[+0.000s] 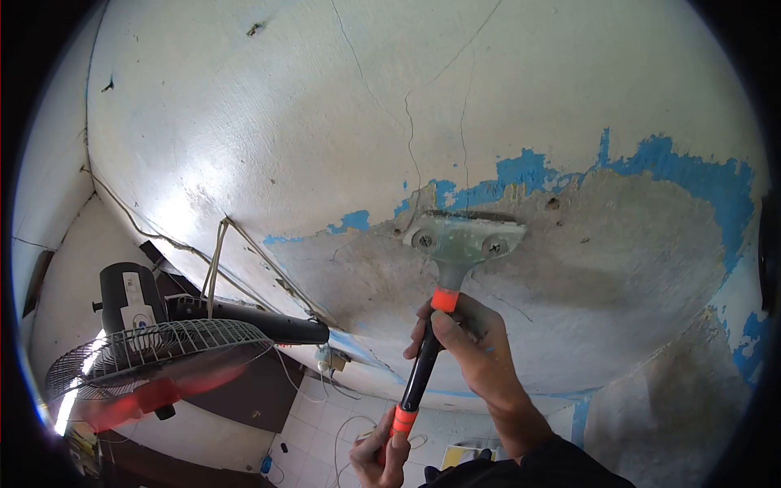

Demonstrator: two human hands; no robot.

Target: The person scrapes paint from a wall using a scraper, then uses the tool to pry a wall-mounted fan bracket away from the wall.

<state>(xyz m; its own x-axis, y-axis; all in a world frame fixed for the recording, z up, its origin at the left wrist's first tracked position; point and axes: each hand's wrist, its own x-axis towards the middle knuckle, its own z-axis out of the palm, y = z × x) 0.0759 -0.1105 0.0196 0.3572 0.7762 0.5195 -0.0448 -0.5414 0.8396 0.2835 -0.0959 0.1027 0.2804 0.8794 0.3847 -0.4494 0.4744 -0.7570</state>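
Note:
A long-handled scraper (421, 366) with a black shaft, orange bands and a wide grey head is pressed up to the wall (569, 260). Its blade edge meets the boundary between bare grey plaster and peeling paint. My right hand (480, 342) wraps the shaft just below the head, near the upper orange band. Lower down, my left hand (381, 454) grips the orange end of the handle. Blue paint (529, 168) shows in ragged patches between the cream paint (285, 106) and the plaster. Thin cracks run through the cream paint above the blade.
A wall fan (154, 350) with a wire cage and red blades sticks out at the left. Loose cables (215, 268) run along the wall beside it. A socket with a plug (329, 359) sits low behind the handle. White floor tiles (309, 419) show below.

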